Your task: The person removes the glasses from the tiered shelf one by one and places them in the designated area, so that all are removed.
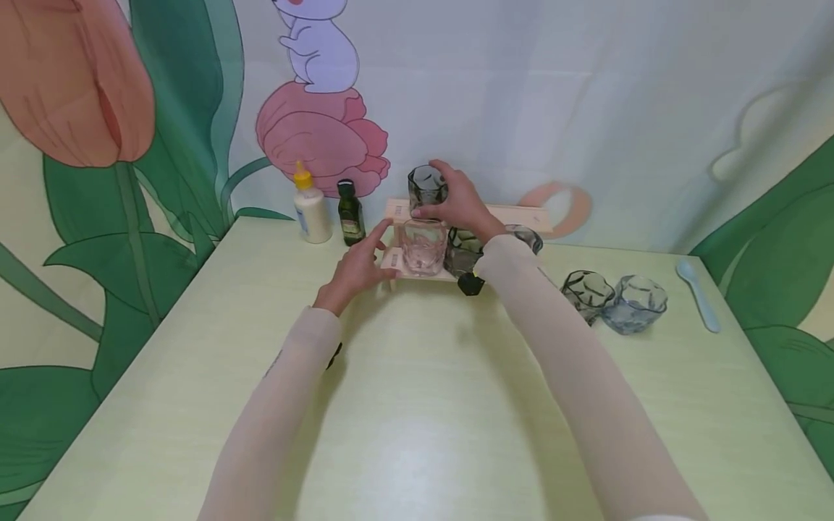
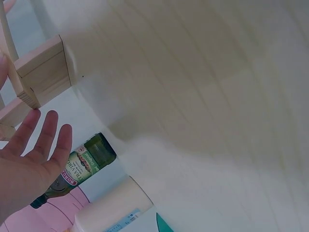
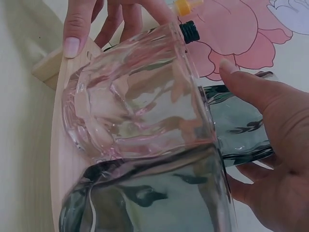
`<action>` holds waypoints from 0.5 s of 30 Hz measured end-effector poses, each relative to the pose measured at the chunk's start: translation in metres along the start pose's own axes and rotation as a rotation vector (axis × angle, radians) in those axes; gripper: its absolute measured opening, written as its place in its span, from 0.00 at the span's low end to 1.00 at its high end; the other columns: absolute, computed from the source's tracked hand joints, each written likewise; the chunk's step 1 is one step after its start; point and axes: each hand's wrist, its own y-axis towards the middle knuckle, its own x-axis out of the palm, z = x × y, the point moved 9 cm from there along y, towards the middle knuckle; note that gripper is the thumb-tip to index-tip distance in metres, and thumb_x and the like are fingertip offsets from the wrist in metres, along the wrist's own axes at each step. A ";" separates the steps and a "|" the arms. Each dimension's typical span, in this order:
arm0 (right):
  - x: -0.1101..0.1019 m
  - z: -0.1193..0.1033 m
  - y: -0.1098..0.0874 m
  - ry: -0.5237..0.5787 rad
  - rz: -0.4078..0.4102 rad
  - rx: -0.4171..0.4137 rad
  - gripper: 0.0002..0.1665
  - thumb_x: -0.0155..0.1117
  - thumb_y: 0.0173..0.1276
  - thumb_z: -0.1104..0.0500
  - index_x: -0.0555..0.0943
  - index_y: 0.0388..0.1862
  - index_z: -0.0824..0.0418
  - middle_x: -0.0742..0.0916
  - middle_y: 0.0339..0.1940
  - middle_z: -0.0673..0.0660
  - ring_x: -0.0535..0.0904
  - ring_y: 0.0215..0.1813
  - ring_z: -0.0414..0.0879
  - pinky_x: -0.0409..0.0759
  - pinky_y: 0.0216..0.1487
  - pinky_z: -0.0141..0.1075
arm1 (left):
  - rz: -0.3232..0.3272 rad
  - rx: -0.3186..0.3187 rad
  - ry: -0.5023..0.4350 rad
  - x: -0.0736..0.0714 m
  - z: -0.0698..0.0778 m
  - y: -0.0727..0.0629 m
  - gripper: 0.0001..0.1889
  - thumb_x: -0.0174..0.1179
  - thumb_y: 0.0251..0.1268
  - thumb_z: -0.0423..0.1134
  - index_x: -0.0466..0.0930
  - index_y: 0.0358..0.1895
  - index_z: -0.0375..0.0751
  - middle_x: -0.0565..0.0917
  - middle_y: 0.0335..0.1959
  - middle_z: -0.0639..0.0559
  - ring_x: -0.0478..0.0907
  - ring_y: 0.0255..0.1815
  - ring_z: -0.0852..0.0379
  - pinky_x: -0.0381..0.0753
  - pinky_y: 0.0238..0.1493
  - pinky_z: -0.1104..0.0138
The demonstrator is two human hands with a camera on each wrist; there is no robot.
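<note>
A two-step wooden rack [image 1: 521, 215] stands at the back of the table. My right hand [image 1: 464, 202] grips a grey faceted glass [image 1: 426, 187] at its upper step, thumb on one side and fingers on the other. My left hand [image 1: 355, 271] is at the rack's left end, its thumb on the lower step's front edge in the right wrist view. In the left wrist view its other fingers [image 2: 48, 130] reach out straight beside the wood. A pink clear glass [image 1: 423, 250] sits on the lower step, with a dark grey glass [image 1: 460, 253] right of it, partly hidden by the right arm.
Another grey glass [image 1: 528, 237] shows behind the right wrist. Two more glasses, one dark [image 1: 588, 293] and one bluish [image 1: 635, 305], stand on the right, near a pale blue spoon [image 1: 698, 297]. Left of the rack are a green bottle [image 1: 351, 213] and a yellow-capped white bottle [image 1: 313, 210].
</note>
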 end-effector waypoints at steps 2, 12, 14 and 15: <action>0.001 0.000 0.001 0.004 -0.005 0.009 0.59 0.77 0.60 0.50 0.52 0.82 0.52 0.63 0.80 0.61 0.59 0.79 0.59 0.64 0.74 0.55 | 0.000 0.003 0.000 0.000 0.000 0.000 0.52 0.74 0.58 0.43 0.46 0.80 0.65 0.79 0.60 0.42 0.78 0.55 0.40 0.79 0.50 0.46; 0.003 0.005 0.005 0.019 0.009 0.048 0.59 0.77 0.59 0.49 0.52 0.82 0.50 0.66 0.78 0.61 0.62 0.77 0.58 0.67 0.72 0.54 | 0.001 -0.008 -0.005 0.001 0.000 0.001 0.52 0.74 0.57 0.42 0.47 0.79 0.65 0.79 0.61 0.42 0.78 0.56 0.40 0.78 0.52 0.45; 0.002 0.005 0.006 0.018 0.019 0.051 0.59 0.77 0.59 0.49 0.52 0.82 0.50 0.67 0.78 0.61 0.64 0.77 0.58 0.68 0.71 0.54 | 0.002 -0.010 -0.003 0.000 0.000 0.001 0.52 0.74 0.57 0.42 0.47 0.79 0.65 0.79 0.61 0.42 0.78 0.56 0.40 0.79 0.52 0.45; 0.002 0.006 0.006 0.018 0.021 0.053 0.59 0.77 0.59 0.49 0.53 0.82 0.50 0.67 0.77 0.61 0.64 0.76 0.58 0.68 0.71 0.54 | 0.003 -0.009 -0.002 0.000 0.000 0.001 0.52 0.74 0.57 0.42 0.47 0.79 0.65 0.79 0.61 0.42 0.78 0.56 0.40 0.79 0.52 0.45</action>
